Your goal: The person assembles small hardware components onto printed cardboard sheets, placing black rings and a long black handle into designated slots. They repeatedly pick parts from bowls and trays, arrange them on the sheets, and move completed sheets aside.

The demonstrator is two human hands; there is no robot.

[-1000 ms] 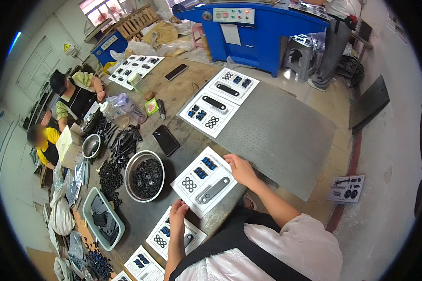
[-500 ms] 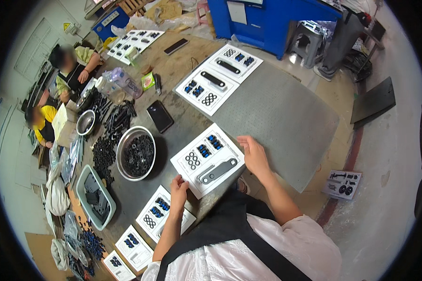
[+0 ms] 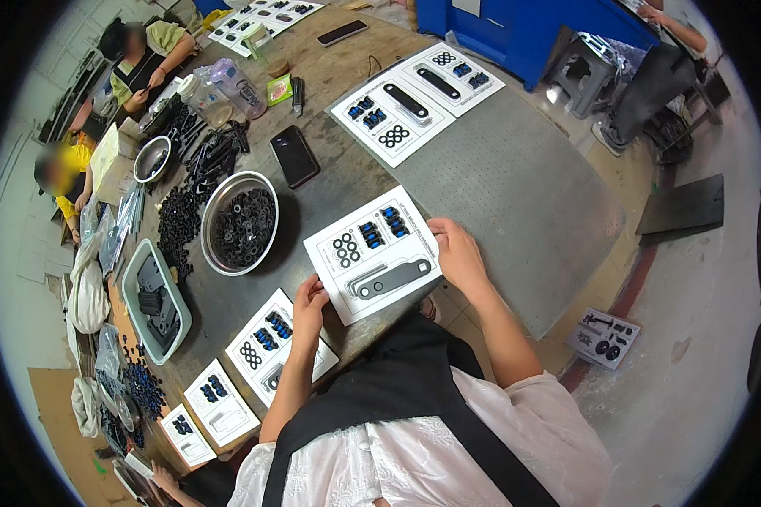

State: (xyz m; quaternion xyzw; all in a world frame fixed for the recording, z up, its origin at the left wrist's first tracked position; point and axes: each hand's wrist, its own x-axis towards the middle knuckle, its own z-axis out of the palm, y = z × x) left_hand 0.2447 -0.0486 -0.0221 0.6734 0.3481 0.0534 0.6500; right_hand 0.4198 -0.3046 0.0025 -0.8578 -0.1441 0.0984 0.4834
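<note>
A white card [image 3: 387, 258] lies tilted across the near table edge in front of me. Fixed on it are black rings [image 3: 347, 250], blue-and-black bolt sets [image 3: 393, 221] and a long dark grey slotted bar [image 3: 393, 277]. My left hand [image 3: 309, 309] is closed on the card's left edge, thumb toward its face. At the opposite edge, my right hand [image 3: 458, 255] also grips the card, its fingers partly hidden. Left of my left forearm, similar cards [image 3: 292, 351] lie in a row along the near edge, one partly covered by that arm.
A metal bowl [image 3: 209, 239] of black washers, a phone [image 3: 296, 157] and a grey-green bin [image 3: 129, 291] of dark parts stand on the left. Filled cards [image 3: 414, 148] lie beyond the grey sheet [image 3: 524, 211]. Co-workers [image 3: 148, 68] sit across the table; another person's hand [image 3: 165, 480] shows lower left.
My right hand has closed in on the card's right edge, and the card sits slightly nearer me. The view has shifted, and another person's hand has come in at the lower left.
</note>
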